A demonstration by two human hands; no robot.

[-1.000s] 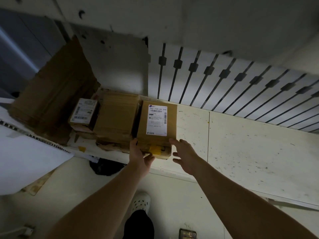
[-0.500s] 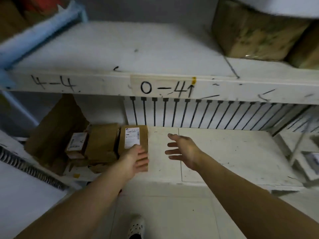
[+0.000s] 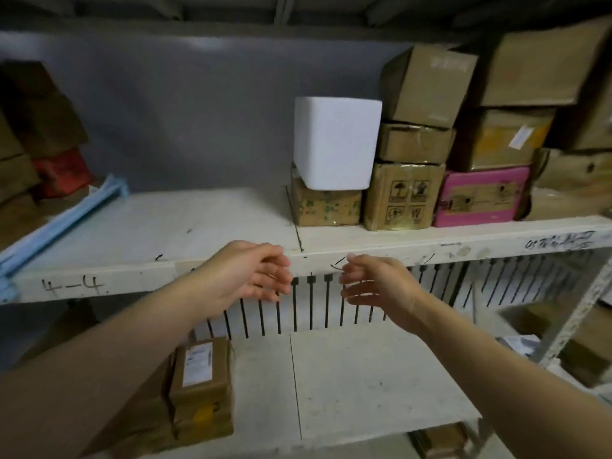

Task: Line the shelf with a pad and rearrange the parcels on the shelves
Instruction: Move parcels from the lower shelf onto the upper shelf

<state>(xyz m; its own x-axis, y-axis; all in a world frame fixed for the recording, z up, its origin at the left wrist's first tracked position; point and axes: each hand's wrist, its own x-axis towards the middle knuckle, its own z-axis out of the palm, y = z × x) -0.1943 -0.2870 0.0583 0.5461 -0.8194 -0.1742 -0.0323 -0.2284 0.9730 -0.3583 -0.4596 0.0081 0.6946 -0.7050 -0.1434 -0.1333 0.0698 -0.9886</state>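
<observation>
My left hand [image 3: 251, 276] and my right hand [image 3: 374, 286] are raised side by side in front of the upper shelf's front edge [image 3: 430, 250], fingers relaxed and holding nothing. On the upper shelf to the right stand stacked parcels: a white foam box [image 3: 336, 144] on a brown box [image 3: 326, 207], a brown box with handling symbols [image 3: 404, 197] and a pink box [image 3: 480, 197]. A labelled brown parcel [image 3: 202, 389] lies on the lower shelf [image 3: 374, 385] under my left forearm.
A pale blue shelf post [image 3: 63, 220] slants across the upper shelf's left end, with brown and red parcels [image 3: 43, 144] behind it. More cartons are stacked at the upper right [image 3: 516, 94]. A slotted white panel [image 3: 311, 303] backs the lower shelf. A metal upright [image 3: 576, 313] stands at right.
My left hand has let go of the labelled parcel on the lower shelf. Both hands have risen to the upper shelf's edge, and the view has tilted up.
</observation>
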